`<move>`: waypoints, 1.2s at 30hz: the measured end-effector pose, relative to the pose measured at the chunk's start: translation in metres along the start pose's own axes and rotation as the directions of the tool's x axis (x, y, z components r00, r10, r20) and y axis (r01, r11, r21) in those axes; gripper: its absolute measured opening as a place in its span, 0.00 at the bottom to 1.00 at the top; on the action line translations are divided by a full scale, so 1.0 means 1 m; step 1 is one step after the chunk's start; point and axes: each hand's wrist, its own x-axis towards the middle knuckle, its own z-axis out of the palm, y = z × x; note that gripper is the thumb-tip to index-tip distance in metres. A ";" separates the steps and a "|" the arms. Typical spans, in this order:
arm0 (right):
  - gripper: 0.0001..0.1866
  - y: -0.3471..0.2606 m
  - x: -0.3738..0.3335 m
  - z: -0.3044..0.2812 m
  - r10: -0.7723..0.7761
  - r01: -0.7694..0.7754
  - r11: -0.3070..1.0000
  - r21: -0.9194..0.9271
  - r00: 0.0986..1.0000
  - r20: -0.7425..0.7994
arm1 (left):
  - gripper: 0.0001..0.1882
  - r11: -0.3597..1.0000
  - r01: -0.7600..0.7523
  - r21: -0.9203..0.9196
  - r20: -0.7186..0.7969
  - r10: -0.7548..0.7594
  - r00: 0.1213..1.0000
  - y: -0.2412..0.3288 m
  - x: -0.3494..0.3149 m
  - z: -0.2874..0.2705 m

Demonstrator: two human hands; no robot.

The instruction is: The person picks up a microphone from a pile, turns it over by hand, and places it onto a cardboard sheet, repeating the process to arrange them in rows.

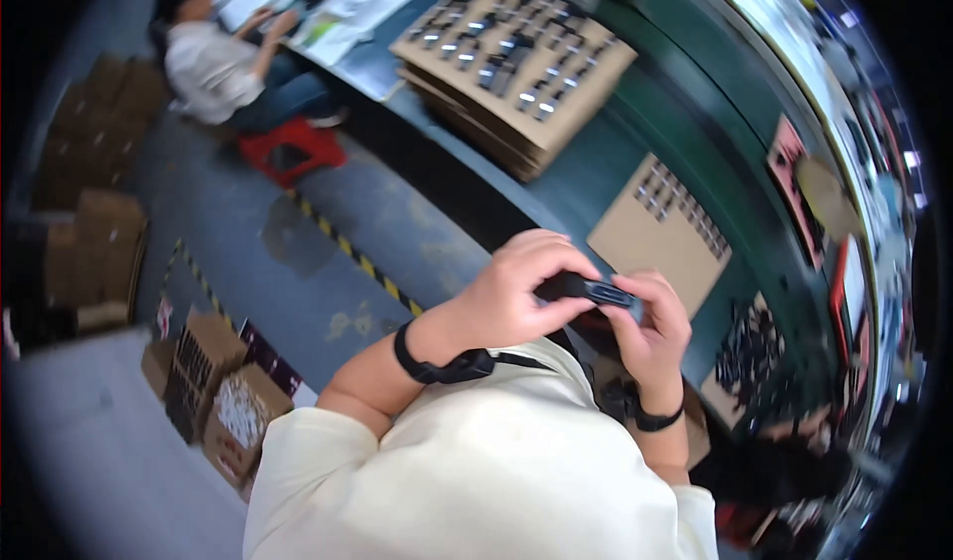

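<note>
A small black oblong part (608,293) with a shiny face is held in front of my chest between both hands. My left hand (516,284) is closed on its left end, thumb below and fingers curled above. At the other end, my right hand (653,330) pinches it between thumb and fingertips. Its exact kind is too small and blurred to make out. Just beyond my hands, a flat cardboard sheet (635,227) bears rows of small dark-and-silver parts (685,208). Right of my right hand lies a heap of black parts (749,356) on cardboard.
The green worktable (576,178) runs diagonally ahead. On it stands a stack of cardboard sheets (467,123) topped with rows of black parts. A pink tray (786,168) lies at right. A person (213,69) sits on a red stool (288,153). Open cardboard boxes (233,421) stand lower left.
</note>
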 end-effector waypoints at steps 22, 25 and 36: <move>0.15 0.050 -0.018 -0.103 0.184 -0.174 0.982 0.076 0.971 -0.154 | 0.17 0.973 0.174 -0.154 0.246 -0.133 0.960 -0.018 0.081 0.106; 0.15 0.068 -0.015 -0.133 0.127 -0.121 0.992 0.043 0.973 -0.194 | 0.16 0.929 0.312 -0.199 0.279 -0.252 0.927 -0.024 0.100 0.131; 0.16 0.112 -0.009 -0.218 0.013 -0.056 0.968 -0.246 0.984 -0.176 | 0.15 0.978 0.193 -0.083 0.401 -0.144 0.905 -0.050 0.155 0.209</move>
